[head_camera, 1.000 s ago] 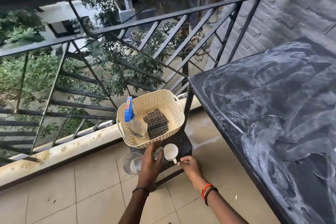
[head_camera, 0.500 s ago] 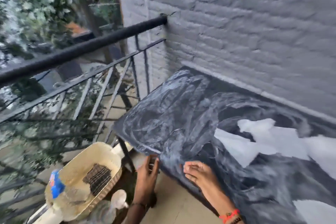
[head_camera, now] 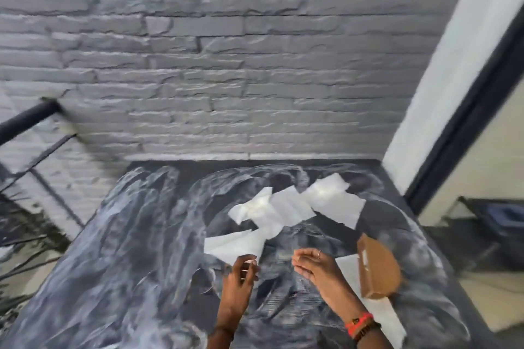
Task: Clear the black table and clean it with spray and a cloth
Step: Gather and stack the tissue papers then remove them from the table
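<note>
The black table (head_camera: 127, 263) fills the lower view, its top streaked with white smears. Several white paper pieces (head_camera: 283, 212) lie scattered across its middle. The nearest piece (head_camera: 232, 244) ends just in front of my left hand (head_camera: 238, 280), whose fingers are loosely curled and hold nothing. My right hand (head_camera: 317, 269) hovers beside it, fingers stretched out and empty. To the right of that hand, a brown cardboard box (head_camera: 377, 269) stands on another white sheet (head_camera: 382, 314). No spray bottle or cloth is in view.
A grey brick wall (head_camera: 226, 65) rises behind the table's far edge. A black railing (head_camera: 28, 119) meets the wall at the left. At the right stands a white wall with a black door frame (head_camera: 467, 110).
The view has swung from the basket on the floor by the railing up to the table top. Both hands have come up from the floor items and now hover over the papers.
</note>
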{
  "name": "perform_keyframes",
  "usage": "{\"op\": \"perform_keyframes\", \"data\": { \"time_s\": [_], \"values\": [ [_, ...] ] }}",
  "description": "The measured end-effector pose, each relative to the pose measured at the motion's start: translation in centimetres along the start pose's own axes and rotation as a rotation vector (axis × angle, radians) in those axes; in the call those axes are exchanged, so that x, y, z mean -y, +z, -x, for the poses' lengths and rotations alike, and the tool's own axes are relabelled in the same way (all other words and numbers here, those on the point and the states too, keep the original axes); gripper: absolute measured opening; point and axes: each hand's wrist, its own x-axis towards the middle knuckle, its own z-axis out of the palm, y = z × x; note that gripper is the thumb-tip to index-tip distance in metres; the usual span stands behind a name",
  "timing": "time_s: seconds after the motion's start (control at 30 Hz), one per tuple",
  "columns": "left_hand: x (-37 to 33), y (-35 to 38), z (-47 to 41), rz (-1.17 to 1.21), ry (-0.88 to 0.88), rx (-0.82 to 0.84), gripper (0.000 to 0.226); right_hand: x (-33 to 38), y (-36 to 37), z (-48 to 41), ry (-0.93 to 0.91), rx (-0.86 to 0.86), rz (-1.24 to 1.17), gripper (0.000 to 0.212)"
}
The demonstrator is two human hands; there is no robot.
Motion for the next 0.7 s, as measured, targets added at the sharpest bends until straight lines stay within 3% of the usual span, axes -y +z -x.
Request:
{"op": "perform_keyframes", "data": {
  "time_s": [0.07,0.13,0.23,0.37,0.43,0.6,0.7],
  "values": [
    [-1.2,2.6,-0.6,0.002,0.004,0.068,0.002,1.2,-2.9,-0.4,-0.021,-0.058,0.001,0.012],
    [-1.7,5.3,-1.5,-0.056,0.016,0.105,0.013,2.2,-5.9,-1.1,-0.053,-0.133,0.017,0.017],
    [-2.9,10.5,-2.3,-0.102,0.028,0.197,0.004,3.6,-11.6,-2.6,-0.128,-0.286,0.160,0.041],
    [-5.2,16.8,-2.8,-0.099,-0.007,0.322,0.009,3.7,-17.9,-4.0,-0.098,-0.551,0.233,0.004],
    [-4.9,19.8,-3.4,-0.101,-0.017,0.346,0.009,3.7,-19.7,-4.3,-0.074,-0.627,0.388,0.015],
    [-6.0,24.7,-3.8,-0.213,-0.013,0.437,0.028,2.7,-22.9,-5.7,0.107,-0.572,0.487,0.028],
    [-6.1,26.1,-4.1,-0.253,-0.047,0.476,0.018,2.8,-22.9,-5.4,0.210,-0.490,0.378,0.011]
  ]
}}
